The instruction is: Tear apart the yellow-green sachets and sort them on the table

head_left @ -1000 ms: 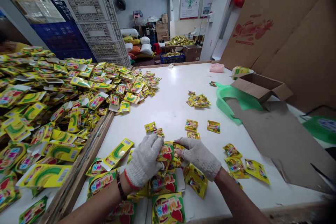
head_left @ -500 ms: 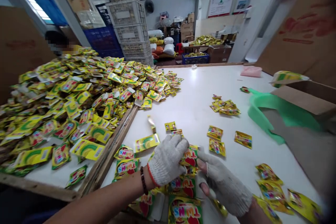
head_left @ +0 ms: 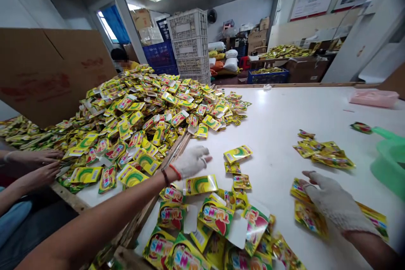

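Note:
My left hand (head_left: 191,161), in a white knitted glove, reaches over the table beside the wooden divider. Its fingers are stretched out and nothing shows in them. Just below it lies a yellow box (head_left: 201,184); another yellow box (head_left: 238,154) lies further right. On the right, my gloved right hand (head_left: 330,200) is over small yellow packets (head_left: 310,218), fingers apart, fingertips at a packet (head_left: 297,190). Between the hands and nearer me are several open-flapped "Twins" boxes (head_left: 215,216), overlapping, with small packets among them.
A large heap of boxes (head_left: 148,114) fills the left side behind a wooden divider (head_left: 175,152). Another person's hands (head_left: 38,166) are at its left edge. More packets (head_left: 325,154), a green plastic scoop-like tray (head_left: 390,156) and a pink bundle (head_left: 373,98) lie on the right.
The view has turned left. My hands have parted from the box they were both at; the left went toward the divider, the right to the small packets. Another person's hands now show.

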Action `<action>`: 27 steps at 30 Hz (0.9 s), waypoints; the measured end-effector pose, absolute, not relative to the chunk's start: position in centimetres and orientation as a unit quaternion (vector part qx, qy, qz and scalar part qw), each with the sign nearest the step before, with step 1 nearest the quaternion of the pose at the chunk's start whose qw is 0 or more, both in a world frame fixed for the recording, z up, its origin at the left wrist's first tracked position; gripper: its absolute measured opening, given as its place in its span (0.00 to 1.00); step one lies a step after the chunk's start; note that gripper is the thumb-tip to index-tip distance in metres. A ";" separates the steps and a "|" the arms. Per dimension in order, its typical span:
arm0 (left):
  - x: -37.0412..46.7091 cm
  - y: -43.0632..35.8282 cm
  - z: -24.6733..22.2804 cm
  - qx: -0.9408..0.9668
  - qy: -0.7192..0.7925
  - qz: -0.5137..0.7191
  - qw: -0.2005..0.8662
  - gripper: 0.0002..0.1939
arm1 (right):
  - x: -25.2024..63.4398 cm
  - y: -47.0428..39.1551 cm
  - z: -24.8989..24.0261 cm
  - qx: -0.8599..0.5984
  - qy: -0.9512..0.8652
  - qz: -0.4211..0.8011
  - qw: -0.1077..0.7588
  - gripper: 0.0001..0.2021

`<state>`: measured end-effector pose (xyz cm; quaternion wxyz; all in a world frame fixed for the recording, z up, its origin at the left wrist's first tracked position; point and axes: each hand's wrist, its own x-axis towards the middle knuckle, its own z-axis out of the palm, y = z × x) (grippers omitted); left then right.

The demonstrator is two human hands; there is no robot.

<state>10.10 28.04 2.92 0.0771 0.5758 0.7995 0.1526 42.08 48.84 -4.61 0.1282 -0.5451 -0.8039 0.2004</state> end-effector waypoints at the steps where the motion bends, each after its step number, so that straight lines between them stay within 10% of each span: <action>1: 7.8 29.4 2.7 0.543 0.824 0.150 0.061 0.15 | 42.2 50.0 -5.4 -0.557 -0.805 0.177 0.100 0.28; 11: -6.9 37.6 0.9 0.327 0.940 0.097 -0.023 0.08 | 43.3 50.0 -6.9 -0.514 -0.832 0.199 0.060 0.20; 19: -2.7 34.4 3.0 0.340 0.886 0.311 -0.055 0.10 | 42.9 48.6 -5.0 -0.532 -0.821 0.205 0.010 0.16; 27: 13.3 30.3 2.0 0.348 0.711 0.514 0.331 0.17 | 38.1 40.4 1.0 -0.323 -0.753 0.525 0.230 0.15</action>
